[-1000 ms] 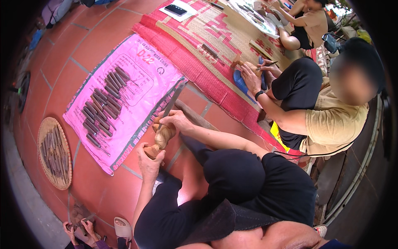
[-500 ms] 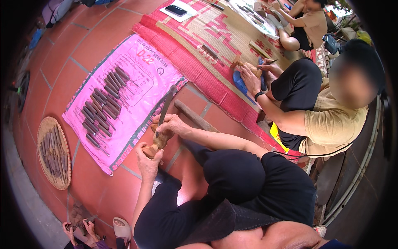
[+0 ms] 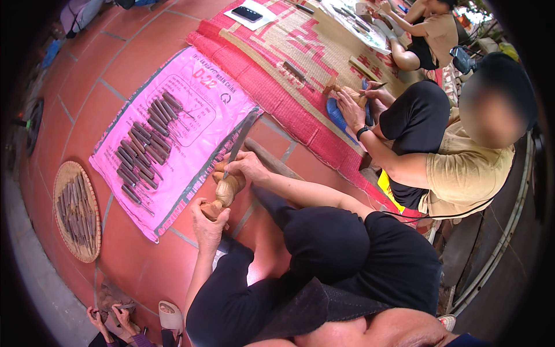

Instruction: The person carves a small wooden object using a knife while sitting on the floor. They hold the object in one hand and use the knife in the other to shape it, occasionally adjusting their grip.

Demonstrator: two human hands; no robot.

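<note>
My left hand (image 3: 207, 229) is closed around the lower end of a small carved wooden figure (image 3: 230, 189), pale brown with rounded shapes, held above my knees. My right hand (image 3: 250, 169) grips a long, slim, dark carving tool (image 3: 237, 144). Its lower tip lies against the figure's upper part, while the other end points up and away over the edge of a pink plastic sack (image 3: 203, 122). Several carving tools with dark handles (image 3: 142, 144) lie in rows on this sack. Fingers cover both ends of the figure in part.
A round woven tray (image 3: 95, 227) of more tools sits at the left. A wooden mallet or bar (image 3: 272, 160) lies beyond my right hand. On the red mat (image 3: 289, 110), a person at the right (image 3: 465, 173) carves another piece. Another person's hands (image 3: 110, 317) show at lower left.
My right hand has shifted slightly right, along with the tool, uncovering more of the figure. The tool's tip has moved a little along the wood. My left hand keeps its hold.
</note>
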